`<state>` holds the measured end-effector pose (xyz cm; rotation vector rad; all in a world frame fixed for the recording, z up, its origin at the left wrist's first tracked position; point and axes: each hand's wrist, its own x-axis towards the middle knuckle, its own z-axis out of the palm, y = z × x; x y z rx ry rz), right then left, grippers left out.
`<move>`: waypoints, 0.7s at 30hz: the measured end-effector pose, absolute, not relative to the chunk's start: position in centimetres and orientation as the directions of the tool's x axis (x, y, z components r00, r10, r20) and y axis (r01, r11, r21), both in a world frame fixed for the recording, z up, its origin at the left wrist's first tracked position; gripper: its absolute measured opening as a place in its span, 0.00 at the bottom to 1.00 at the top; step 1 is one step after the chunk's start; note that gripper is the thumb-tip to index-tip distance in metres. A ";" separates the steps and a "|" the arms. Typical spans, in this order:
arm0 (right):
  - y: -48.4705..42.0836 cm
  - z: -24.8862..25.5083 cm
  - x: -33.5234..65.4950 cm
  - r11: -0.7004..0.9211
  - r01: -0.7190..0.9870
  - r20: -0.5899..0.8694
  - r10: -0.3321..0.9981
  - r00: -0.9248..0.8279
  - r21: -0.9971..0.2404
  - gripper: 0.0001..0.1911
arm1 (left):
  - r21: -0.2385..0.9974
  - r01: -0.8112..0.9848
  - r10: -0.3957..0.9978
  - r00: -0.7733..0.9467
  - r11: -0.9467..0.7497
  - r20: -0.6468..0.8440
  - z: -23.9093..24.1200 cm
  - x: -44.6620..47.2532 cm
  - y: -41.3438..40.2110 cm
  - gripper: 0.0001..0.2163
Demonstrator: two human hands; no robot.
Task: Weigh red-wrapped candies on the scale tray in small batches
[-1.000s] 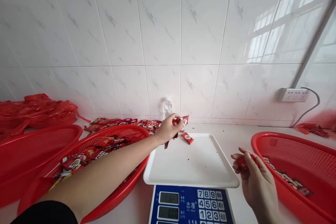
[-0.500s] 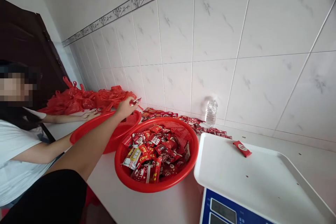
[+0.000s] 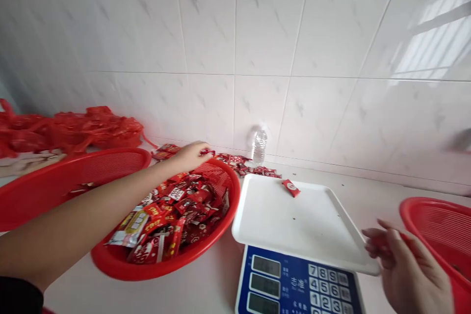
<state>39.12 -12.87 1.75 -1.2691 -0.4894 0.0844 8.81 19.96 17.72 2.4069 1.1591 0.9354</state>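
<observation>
My left hand (image 3: 193,154) reaches over the far rim of a red plastic basket (image 3: 165,270), its fingers closed on a small red wrapped packet. The basket holds a heap of red snack packets (image 3: 195,201) and one yellow-and-silver packet (image 3: 133,225). At the right, my right hand (image 3: 414,265) is curled beside the corner of a white scale tray (image 3: 290,230). Something red shows between its fingers, but they mostly hide it. One red packet (image 3: 291,188) lies near the tray's back edge.
Rows of red packets (image 3: 235,161) line the wall near a clear plastic bottle (image 3: 259,148). Red baskets stand left (image 3: 121,154) and right (image 3: 441,206). Red plastic bags (image 3: 91,127) pile up at the back left, near another person's hand (image 3: 44,161). The scale's keypad (image 3: 327,287) faces me.
The view has swung right, bringing my right hand and the right basket into sight. My left hand has moved from the left basket to above the middle one, still holding a packet.
</observation>
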 end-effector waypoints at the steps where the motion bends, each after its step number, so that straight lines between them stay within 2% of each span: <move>1: -12.8 2.2 38.7 0.272 0.214 0.299 0.327 0.896 -0.938 0.19 | 0.447 0.516 0.676 0.640 -0.731 0.366 17.1 11.1 19.3 0.08; 2: -12.8 2.6 38.4 0.230 0.236 0.305 0.337 0.891 -0.944 0.20 | 0.352 0.409 0.515 0.804 -0.842 0.296 16.5 13.5 18.4 0.12; 4: -12.8 3.0 37.9 0.157 0.315 0.352 0.368 0.861 -0.936 0.20 | 0.272 0.235 0.288 0.941 -0.933 0.176 14.9 18.4 16.0 0.19; 6: -12.9 3.0 37.8 0.116 0.402 0.412 0.409 0.814 -0.908 0.20 | 0.242 0.158 0.179 0.982 -0.957 0.067 13.2 23.0 13.6 0.24; 8: -13.0 2.8 37.9 0.101 0.459 0.453 0.442 0.774 -0.882 0.19 | 0.205 0.134 0.137 0.991 -0.970 -0.002 11.5 26.5 11.8 0.25; 13: -13.3 2.6 38.0 0.112 0.516 0.503 0.466 0.728 -0.849 0.17 | 0.191 0.188 0.185 0.982 -0.963 -0.032 9.8 29.1 10.2 0.13; 17: -13.5 2.5 37.9 0.101 0.507 0.491 0.466 0.736 -0.856 0.18 | 0.236 0.239 0.255 0.966 -0.942 0.036 11.9 26.3 11.5 0.10; 21: -13.8 2.3 38.0 0.039 0.513 0.473 0.451 0.757 -0.858 0.21 | 0.310 0.415 0.468 0.875 -0.855 0.121 14.9 20.9 15.0 0.10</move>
